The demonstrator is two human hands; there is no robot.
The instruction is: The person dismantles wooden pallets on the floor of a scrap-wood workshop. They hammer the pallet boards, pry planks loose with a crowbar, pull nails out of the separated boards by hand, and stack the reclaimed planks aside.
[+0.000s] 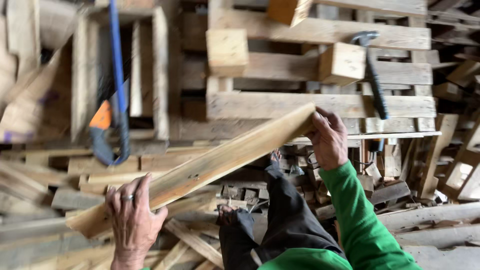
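I have both hands on one long plank (200, 167), which runs on a slant from lower left to upper right across my lap. My left hand (132, 220) is curled over the near end, fingers wrapped across the top face and thumb at the edge, a ring showing on one finger. My right hand (327, 140) pinches the far end from above, fingers pressed down around the corner. Neither end rests on anything I can see; the plank hangs between the two grips, above a heap of offcuts (310, 175) and my dark trouser leg (285, 215).

Beyond it lies a pallet (320, 105) with loose wooden blocks (227, 50) on its slats and a hammer (372, 75) lying across them near the right hand. A blue-framed saw (112, 115) with an orange grip stands among the boards to the left, blurred.

What worries me: the right hand holds only the very tip of the plank, so a small twist could let that end slip and drop onto my leg or the scraps. The wood looks rough and marked with dark spots that may be nail holes; I cannot tell whether any nails remain, and bare palms sliding along it could catch splinters. Swinging the far end could also knock the hammer or a block off the pallet.
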